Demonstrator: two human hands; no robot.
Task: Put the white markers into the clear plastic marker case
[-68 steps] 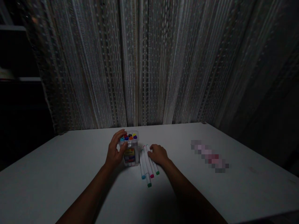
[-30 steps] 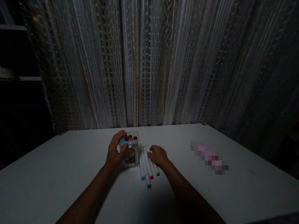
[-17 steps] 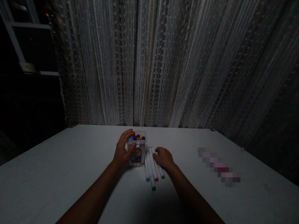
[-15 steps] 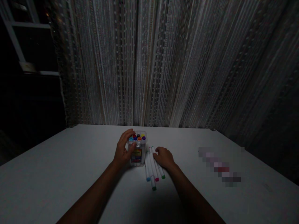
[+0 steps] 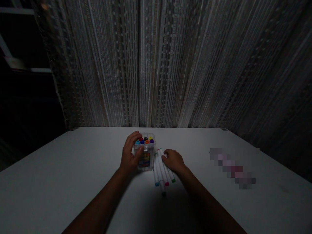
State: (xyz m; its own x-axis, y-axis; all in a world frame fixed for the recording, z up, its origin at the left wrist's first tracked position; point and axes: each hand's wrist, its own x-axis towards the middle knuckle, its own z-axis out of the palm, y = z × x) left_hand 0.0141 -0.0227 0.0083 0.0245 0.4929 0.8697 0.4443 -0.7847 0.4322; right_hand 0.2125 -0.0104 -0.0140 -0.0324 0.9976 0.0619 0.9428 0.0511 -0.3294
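My left hand (image 5: 130, 151) is wrapped around the left side of a clear plastic marker case (image 5: 146, 158), thumb on the front and fingers over the top edge. The case stands upright on the table, with several coloured marker caps (image 5: 147, 141) showing at its top. Just right of it, several loose white markers (image 5: 162, 167) lie fanned out, their blue, pink and green ends toward me. My right hand (image 5: 174, 160) rests at their right side, its curled fingers closed on the rightmost green-ended marker (image 5: 170, 172); the fingertips' contact is partly hidden.
The white table (image 5: 85, 162) reaches back to a striped, patterned curtain (image 5: 156, 81). A blurred-out, pixelated object (image 5: 232, 169) lies on the table to the right. At the upper left is a dark window (image 5: 21, 39). The light is dim.
The view has shifted slightly, so the hands, case and markers appear a little higher and further right. Both hands keep the same grips; little else differs.
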